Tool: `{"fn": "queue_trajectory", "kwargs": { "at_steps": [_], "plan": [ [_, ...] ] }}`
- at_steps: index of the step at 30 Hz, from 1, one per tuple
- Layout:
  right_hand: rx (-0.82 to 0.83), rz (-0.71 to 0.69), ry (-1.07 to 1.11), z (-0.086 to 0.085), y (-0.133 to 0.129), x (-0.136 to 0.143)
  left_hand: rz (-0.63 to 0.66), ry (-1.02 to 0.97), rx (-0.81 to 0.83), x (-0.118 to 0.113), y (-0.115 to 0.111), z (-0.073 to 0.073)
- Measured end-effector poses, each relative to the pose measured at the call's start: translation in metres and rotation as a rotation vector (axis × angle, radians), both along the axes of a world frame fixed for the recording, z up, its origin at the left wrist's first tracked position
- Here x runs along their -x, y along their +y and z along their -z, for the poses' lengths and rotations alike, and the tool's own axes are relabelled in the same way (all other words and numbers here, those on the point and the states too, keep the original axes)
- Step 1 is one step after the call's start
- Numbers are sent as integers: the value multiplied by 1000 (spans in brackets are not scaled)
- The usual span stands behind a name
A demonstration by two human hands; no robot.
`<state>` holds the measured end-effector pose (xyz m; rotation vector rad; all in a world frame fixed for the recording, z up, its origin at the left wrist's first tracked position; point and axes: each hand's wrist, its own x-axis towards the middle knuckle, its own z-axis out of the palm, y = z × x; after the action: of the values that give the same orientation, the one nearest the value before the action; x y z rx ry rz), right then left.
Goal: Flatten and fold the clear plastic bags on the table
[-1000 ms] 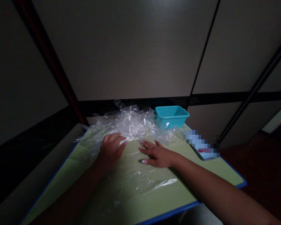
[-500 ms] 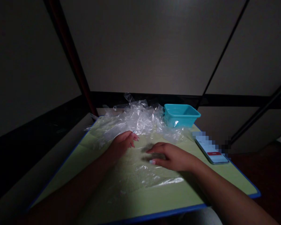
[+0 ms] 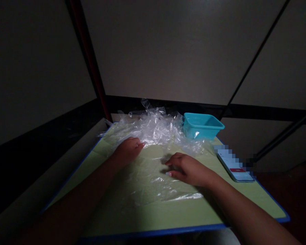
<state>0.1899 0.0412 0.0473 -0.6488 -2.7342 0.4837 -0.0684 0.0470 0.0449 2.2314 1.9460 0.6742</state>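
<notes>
- The bare left hand [image 3: 129,149] is just left of the centre of the frame, its fingers curled in and its thumb pointing right; whether it pinches any film cannot be told.
- The bare right hand [image 3: 188,168], right of centre, has its fingers bent and parted from the thumb, with a gap between them and nothing visible held in it.
- A thin, transparent, flat plastic sheet [image 3: 165,189] spreads across the lower middle of the frame, beneath and between the hands; whether the right fingertips touch it is unclear.
- A loose, crumpled heap of clear, shiny plastic film [image 3: 155,127] lies at the middle of the frame, just beyond the left hand.
- A turquoise, rectangular, open-topped plastic container [image 3: 207,132] stands right of the heap, with film against its near left side.
- A flat smartphone with a lit, pale screen [image 3: 241,175], partly pixelated, lies farther right.
- All rest on a light green, blue-edged tabletop [image 3: 173,216].
- Large, dim, greyish cabinet panels [image 3: 168,51] fill the upper frame.
</notes>
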Motion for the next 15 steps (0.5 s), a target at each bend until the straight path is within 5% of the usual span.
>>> {"fn": "queue_trajectory", "kwargs": {
  "at_steps": [5, 15],
  "plan": [
    [-22, 16, -2, 1, 4, -1, -58, 362, 110, 12, 2, 3],
    [-28, 24, -5, 7, 8, -2, -43, 357, 262, 13, -1, 16]
  ]
}}
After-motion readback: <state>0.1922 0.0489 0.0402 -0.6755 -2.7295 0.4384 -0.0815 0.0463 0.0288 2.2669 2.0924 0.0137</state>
